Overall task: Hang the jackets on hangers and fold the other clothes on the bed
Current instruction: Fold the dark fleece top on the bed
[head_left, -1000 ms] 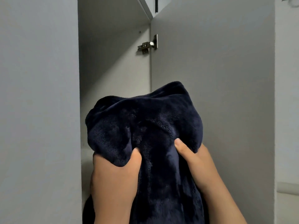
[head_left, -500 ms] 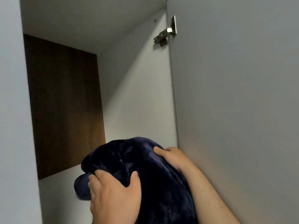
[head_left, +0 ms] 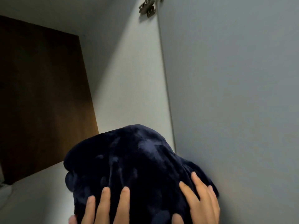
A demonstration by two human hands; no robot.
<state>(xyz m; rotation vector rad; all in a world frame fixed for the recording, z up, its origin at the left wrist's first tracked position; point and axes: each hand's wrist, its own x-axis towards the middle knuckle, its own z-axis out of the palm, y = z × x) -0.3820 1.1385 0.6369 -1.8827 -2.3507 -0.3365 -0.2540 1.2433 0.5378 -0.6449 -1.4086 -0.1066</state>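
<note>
- Nearest us, the left hand lies flat on the near face of the navy fleece bundle. Its fingers are straight and fanned, pressing and not curled round anything. The thumb is mostly cut off at the bottom edge.
- Just right of it and a touch farther in, the right hand is spread wide too. The palm is on the bundle's right flank, the fingers slant up and to the left, and it holds nothing.
- So both hands are wide and pushing, and neither grips the cloth.
- The bundle sits on the white shelf of a wardrobe compartment, straight beyond the hands. Its long axis runs near to far, with the rounded end pointing inward.
- Its right side is hard by the open door, but I cannot tell whether it touches.
- More shelf shows to the bundle's left, so my read is that the push should go straight in. The left hand is the nearer one and would drive, while the right steers the bundle off the door.
- Farther back, the white side wall rises behind the bundle, with a metal hinge at the top.
- Farthest left, the brown back panel stands well apart from the bundle.
</note>
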